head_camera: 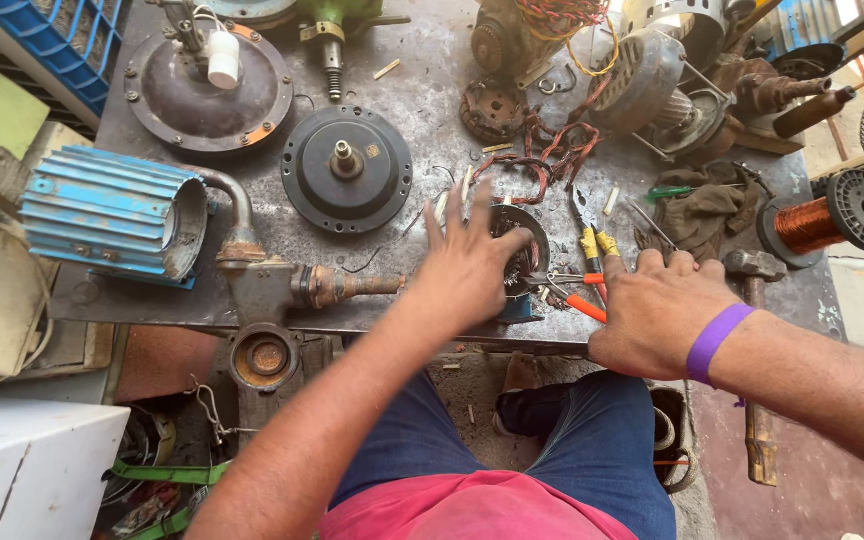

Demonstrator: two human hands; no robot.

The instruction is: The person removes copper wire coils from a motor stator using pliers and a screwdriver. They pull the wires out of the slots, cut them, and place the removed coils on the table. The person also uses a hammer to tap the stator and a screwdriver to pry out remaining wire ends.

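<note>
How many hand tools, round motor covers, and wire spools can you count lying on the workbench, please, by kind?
Round dark metal motor covers: 2, the rusty-rimmed one with a white cap and the black one with a centre shaft.
Spools of copper wire: 1, the black-flanged spool.
Plastic-handled hand tools: 2, yellow-handled pliers and orange-handled cutters.
Total: 5.

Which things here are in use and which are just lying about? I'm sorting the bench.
In hand:
left hand on round stator
right hand beside orange-handled pliers

Lying about:
blue motor housing
black round cover
copper wire spool
hammer
</note>
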